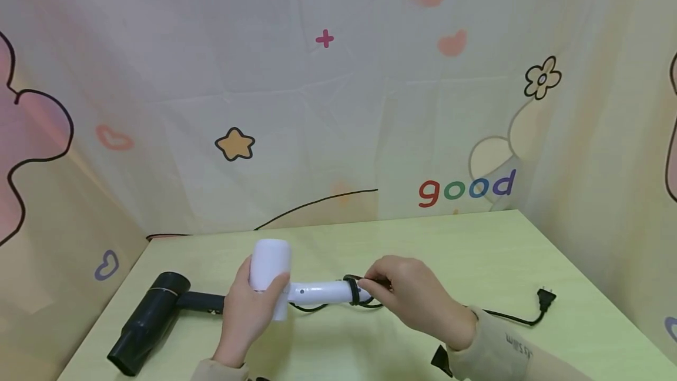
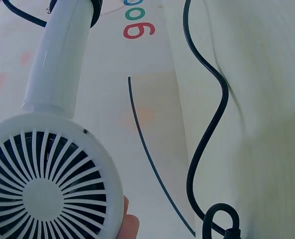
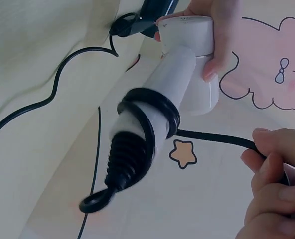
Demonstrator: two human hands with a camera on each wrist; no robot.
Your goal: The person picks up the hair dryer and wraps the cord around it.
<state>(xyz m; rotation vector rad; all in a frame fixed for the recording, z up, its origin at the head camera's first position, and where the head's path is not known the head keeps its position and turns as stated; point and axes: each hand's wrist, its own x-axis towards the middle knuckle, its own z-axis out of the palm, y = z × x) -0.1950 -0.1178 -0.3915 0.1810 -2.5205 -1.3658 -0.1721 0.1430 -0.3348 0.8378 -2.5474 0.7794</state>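
Observation:
My left hand (image 1: 251, 313) grips the white hair dryer (image 1: 271, 260) around its head, over the table, with the handle (image 1: 319, 293) pointing right. The left wrist view looks onto its round slotted grille (image 2: 43, 199). Black cord is wound around the handle near its end, where a ribbed sleeve (image 3: 123, 158) joins it. From these loops a stretch of cord (image 3: 215, 137) runs to my right hand (image 1: 418, 293), whose thumb and fingers pinch it just beyond the handle's end. The cord past that hand is mostly hidden.
A black hair dryer (image 1: 150, 316) lies on the table (image 1: 328, 240) at the left, its handle partly behind my left hand. Another black cord (image 2: 207, 134) crosses the tabletop. A two-pin plug (image 1: 546, 297) lies at the right. A patterned curtain (image 1: 338, 104) hangs behind.

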